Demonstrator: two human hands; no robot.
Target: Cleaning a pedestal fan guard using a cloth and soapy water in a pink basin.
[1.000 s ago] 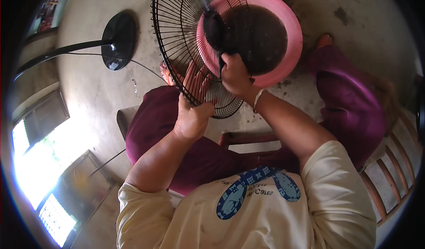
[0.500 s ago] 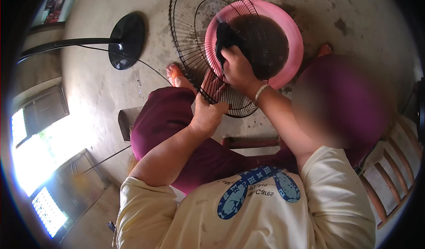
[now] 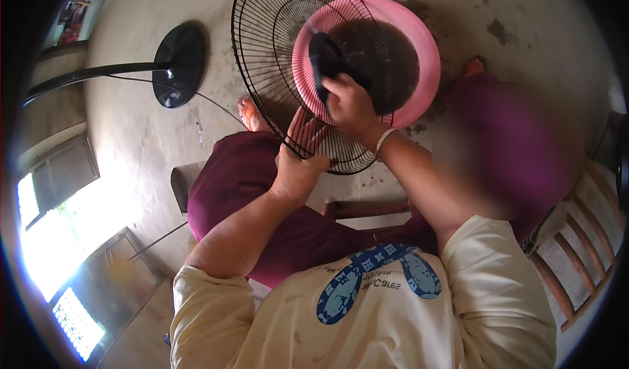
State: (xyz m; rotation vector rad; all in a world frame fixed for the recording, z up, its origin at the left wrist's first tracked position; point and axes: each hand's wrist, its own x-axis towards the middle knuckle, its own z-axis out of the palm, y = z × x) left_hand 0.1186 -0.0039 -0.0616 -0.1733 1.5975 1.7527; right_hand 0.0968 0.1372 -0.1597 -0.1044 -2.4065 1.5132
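Note:
A round black wire fan grille (image 3: 265, 41) is tilted in front of me, partly over a pink basin (image 3: 429, 61) of murky dark water. My left hand (image 3: 299, 166) grips the near rim of the grille, its thumb on the near side and its fingers showing through the wires. A dark cloth (image 3: 327, 58) is bunched in my right hand (image 3: 352, 107), pressed against the wires near the middle of the grille. Part of the cloth hangs toward the basin, and the right fingertips are partly hidden by it.
On the left, a black stand with a round base (image 3: 178, 64) and a curved pole rests on the concrete floor (image 3: 131, 133), a thin cable trailing from it. A wooden slatted chair (image 3: 576, 257) is at the lower right. My knees flank the basin.
The grille has shifted slightly left, with my left hand still on its rim. My right hand has moved slightly down the wires, and the cloth has spread out more.

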